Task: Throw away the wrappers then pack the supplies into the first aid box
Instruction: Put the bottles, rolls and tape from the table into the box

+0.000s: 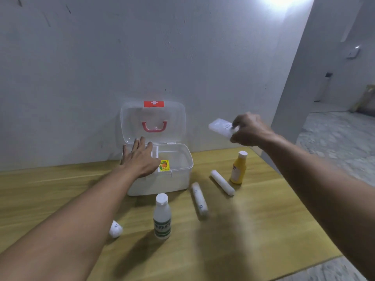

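Note:
The white first aid box (180, 179) stands open against the wall, its clear lid (174, 114) with a red handle raised. A small yellow packet (164, 165) lies inside. My left hand (140, 159) rests flat, fingers spread, on the box's left rim. My right hand (249, 130) is held in the air to the right of the box, shut on a clear plastic pack (220, 127). On the table lie two white rolls (199, 199) (222, 182), a yellow bottle (238, 168), a white bottle with a green label (162, 218) and a small white roll (115, 229).
The wooden table (253, 230) ends at the right and near edges, with stone floor (341, 142) beyond. A grey wall (121, 57) stands directly behind the box.

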